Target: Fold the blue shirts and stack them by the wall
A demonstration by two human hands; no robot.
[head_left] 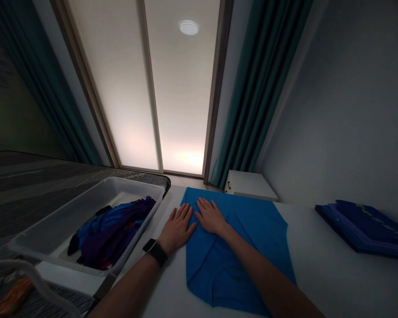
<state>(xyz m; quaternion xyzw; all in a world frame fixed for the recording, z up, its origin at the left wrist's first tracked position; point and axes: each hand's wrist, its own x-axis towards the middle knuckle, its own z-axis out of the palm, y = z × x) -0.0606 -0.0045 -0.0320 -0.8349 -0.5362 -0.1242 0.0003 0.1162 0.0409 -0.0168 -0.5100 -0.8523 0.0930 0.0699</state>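
A bright blue shirt lies spread on the white table, its neckline toward me. Flat on its far left part rests my right hand, fingers stretched out. My left hand, with a dark watch on the wrist, lies open at the shirt's left edge, partly on the table. The fingertips of the left hand touch the cloth near its far left corner. Neither hand grips anything. My right forearm crosses over the shirt and hides part of it.
To the left stands a translucent plastic bin with crumpled blue and purple clothes in it. A stack of folded dark blue and purple clothes lies at the table's right. Beyond the table are a white cabinet, teal curtains and frosted sliding doors.
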